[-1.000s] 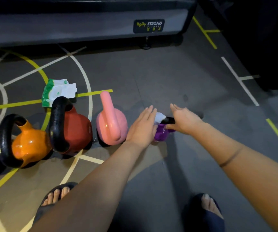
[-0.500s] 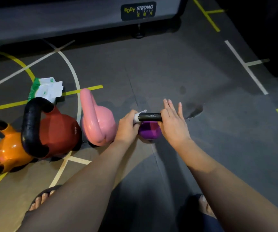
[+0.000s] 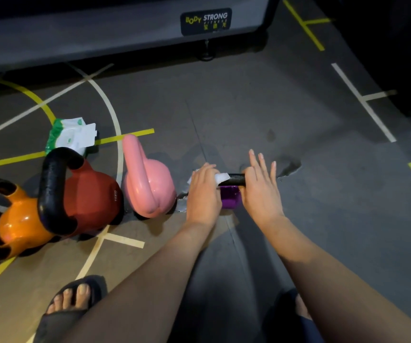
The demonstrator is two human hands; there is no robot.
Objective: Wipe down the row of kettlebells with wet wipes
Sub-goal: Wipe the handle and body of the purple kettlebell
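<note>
1. Purple and small, the round-bodied kettlebell [image 3: 229, 199] stood at the right end of the row, at 3 o'clock from the glossy pink kettlebell [image 3: 150, 186].
2. The left hand [image 3: 203, 191] curled its fingers round a crumpled white wet wipe [image 3: 221, 177] and pressed it on the left end of the black bar handle [image 3: 235, 179].
3. The right hand [image 3: 261, 189] rested on the handle's right end with its fingers straight and spread, gripping nothing. It looked like a steadying palm.
4. Handling call: as the smallest bell, it was probably light enough to tip or skid under a hard rub. The stiff handle, likely slick once wet, was the place to hold it.
5. Out at 9 o'clock sat the red kettlebell [image 3: 88, 199] and the orange kettlebell [image 3: 18, 224]. The green-and-white wipe pack [image 3: 72, 136] lay at 11 o'clock from the red one.
</note>
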